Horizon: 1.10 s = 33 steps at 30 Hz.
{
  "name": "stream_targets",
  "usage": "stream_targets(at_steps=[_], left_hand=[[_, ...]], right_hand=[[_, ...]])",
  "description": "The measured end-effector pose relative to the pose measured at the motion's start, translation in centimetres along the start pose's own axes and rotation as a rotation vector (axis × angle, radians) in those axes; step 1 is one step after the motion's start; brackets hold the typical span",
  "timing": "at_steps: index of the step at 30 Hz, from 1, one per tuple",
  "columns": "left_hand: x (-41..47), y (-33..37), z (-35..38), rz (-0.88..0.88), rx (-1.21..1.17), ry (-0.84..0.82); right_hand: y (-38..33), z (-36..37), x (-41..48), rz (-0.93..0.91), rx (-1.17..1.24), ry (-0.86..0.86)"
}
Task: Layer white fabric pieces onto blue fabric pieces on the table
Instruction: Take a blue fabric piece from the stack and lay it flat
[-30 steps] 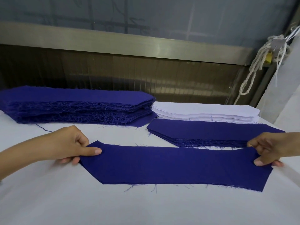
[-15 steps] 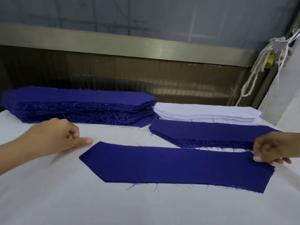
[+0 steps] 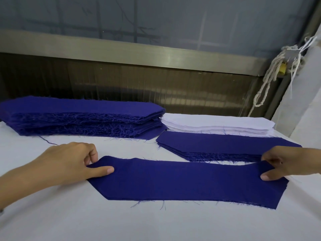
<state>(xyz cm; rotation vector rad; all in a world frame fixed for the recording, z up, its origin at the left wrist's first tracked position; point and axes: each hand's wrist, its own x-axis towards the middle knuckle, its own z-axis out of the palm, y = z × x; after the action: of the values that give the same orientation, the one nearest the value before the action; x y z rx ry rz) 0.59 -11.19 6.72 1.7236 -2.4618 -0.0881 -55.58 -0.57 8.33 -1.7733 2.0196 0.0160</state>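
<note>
A single long blue fabric piece point(image 3: 187, 180) with a pointed left end lies flat on the white table point(image 3: 86, 218) in front of me. My left hand point(image 3: 69, 164) pinches its left tip, thumb on top. My right hand point(image 3: 286, 164) pinches its right end, whose far corner is lifted slightly. Behind it sit a low stack of blue pieces point(image 3: 225, 143) and, further back, a stack of white fabric pieces point(image 3: 217, 124).
A thick stack of frayed blue pieces point(image 3: 78, 117) sits at the back left. A metal rail and dark panel point(image 3: 156, 87) run along the table's far edge. White rope point(image 3: 271, 75) hangs at the right beside a white wall.
My left hand had let go and drawn away to the left; it has come back and taken the left tip again. The right end's corner is raised again.
</note>
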Motion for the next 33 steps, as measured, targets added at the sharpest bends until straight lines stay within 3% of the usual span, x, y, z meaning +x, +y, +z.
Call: stream_targets(at_steps=[9, 14, 18, 21, 26, 33], left_hand=[[-0.4, 1.1, -0.4, 0.001, -0.292, -0.115], [-0.2, 1.1, -0.7, -0.020, -0.565, -0.164], [-0.3, 0.2, -1.2, 0.002, -0.685, -0.315], [-0.3, -0.4, -1.3, 0.098, -0.702, -0.425], [0.2, -1.0, -2.4, 0.106, -0.733, -0.415], [1.9, 1.2, -3.8, 0.020, -0.865, -0.305]], right_hand=[[-0.8, 0.4, 0.3, -0.220, 0.123, -0.019], [0.5, 0.0, 0.0, -0.151, 0.247, -0.250], [1.2, 0.1, 0.4, -0.140, 0.261, -0.297], [1.4, -0.3, 0.5, -0.179, 0.409, -0.300], [1.2, -1.3, -0.5, -0.207, 0.667, -0.208], [2.1, -2.6, -1.8, -0.122, 0.945, 0.140]])
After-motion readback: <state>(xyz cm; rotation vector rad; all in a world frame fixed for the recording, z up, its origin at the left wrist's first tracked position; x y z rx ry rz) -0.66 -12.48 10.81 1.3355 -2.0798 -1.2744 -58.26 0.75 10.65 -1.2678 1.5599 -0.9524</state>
